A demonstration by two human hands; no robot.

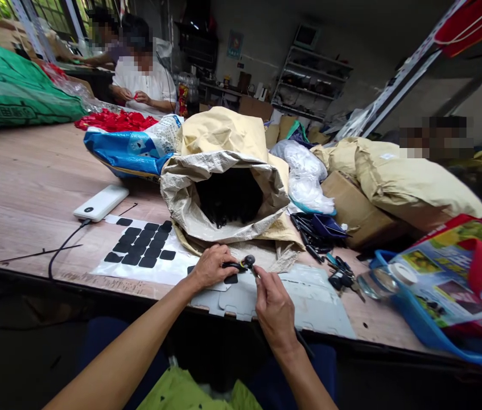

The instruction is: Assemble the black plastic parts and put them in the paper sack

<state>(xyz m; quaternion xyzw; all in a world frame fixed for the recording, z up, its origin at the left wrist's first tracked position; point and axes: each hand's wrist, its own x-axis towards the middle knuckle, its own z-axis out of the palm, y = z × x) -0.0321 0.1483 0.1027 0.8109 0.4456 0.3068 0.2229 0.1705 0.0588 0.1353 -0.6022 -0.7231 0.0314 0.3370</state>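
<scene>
My left hand (213,266) is closed on a small black part with a round head (248,261), held just in front of the open mouth of a large tan sack (223,134). My right hand (275,302) pinches a thin tool (257,271) whose tip meets the round head; its exact kind is too small to make out. Beneath both hands lies a pale grey board (317,299). Black pieces show dimly inside the sack. Left of my left hand, a white sheet (106,265) carries rows of black rounded-square pads (140,245).
A white power bank (102,203) with a black cable sits at the left. Blue-and-white bag (127,149) and red pieces (115,121) lie behind. At the right are black tools (309,236), keys (343,276), a clear jar (379,282) and a blue tray (471,346). A person in white (149,85) works across the table.
</scene>
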